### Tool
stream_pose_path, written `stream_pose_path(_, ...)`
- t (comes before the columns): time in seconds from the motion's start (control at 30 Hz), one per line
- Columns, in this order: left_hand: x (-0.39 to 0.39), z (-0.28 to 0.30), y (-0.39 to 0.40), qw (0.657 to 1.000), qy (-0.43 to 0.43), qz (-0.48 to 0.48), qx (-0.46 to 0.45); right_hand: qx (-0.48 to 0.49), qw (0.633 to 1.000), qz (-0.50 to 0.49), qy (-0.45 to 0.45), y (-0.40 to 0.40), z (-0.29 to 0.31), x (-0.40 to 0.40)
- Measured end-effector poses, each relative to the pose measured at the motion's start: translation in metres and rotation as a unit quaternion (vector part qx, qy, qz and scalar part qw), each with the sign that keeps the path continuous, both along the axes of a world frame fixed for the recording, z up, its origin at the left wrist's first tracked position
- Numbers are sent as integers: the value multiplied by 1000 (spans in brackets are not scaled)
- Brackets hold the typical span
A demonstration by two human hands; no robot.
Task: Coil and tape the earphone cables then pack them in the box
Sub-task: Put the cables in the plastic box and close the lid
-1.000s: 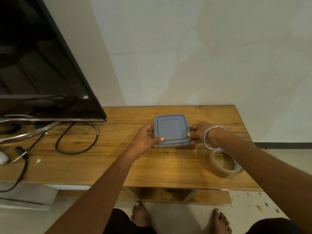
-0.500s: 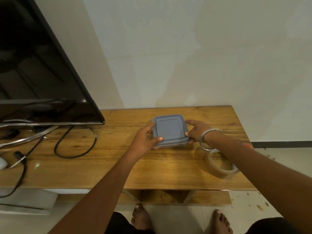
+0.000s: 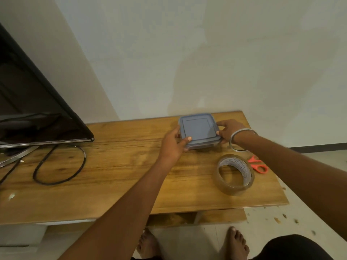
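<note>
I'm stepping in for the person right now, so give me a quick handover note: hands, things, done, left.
Left hand and right hand both grip the lidded blue box, which sits on the wooden table near its back edge.
Tape roll and orange scissors lie to the box's right, untouched.
No earphone cables show; the lid hides whatever is inside.
Done: lid is on the box.
Left: cannot tell; check inside.

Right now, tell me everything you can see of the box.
The box is square with rounded corners, seemingly plastic, with a grey-blue lid closed on a paler base. The lid has a raised square frame. It sits flat near the table's far edge. The left hand and right hand each hold a side. Its contents are hidden.
</note>
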State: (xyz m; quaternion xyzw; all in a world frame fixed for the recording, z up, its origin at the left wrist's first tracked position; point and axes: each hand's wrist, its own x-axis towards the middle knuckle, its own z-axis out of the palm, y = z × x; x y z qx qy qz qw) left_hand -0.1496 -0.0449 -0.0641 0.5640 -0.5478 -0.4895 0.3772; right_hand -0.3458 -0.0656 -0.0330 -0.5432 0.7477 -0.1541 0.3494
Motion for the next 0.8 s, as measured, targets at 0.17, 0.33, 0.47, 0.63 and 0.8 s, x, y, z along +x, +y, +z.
stream_pose_path(0.17,-42,-5,-8,1000,8,-13,16,-14,999,-34,29,3,3,-36)
stream_pose_path(0.33,-62,-13,-8,1000,-15,-17,6,-34,996,-48,63,10,0,-58)
stream_pose_path(0.47,-61,-12,3,991,-111,38,67,-53,988,-42,138,20,-7,-64)
stream_pose_path(0.63,-58,-1,41,968,-208,-47,132,15,977,-13,212,51,-13,-77)
stream_pose_path(0.8,-59,14,63,961,-175,-99,189,114,975,56,184,84,-9,-70)
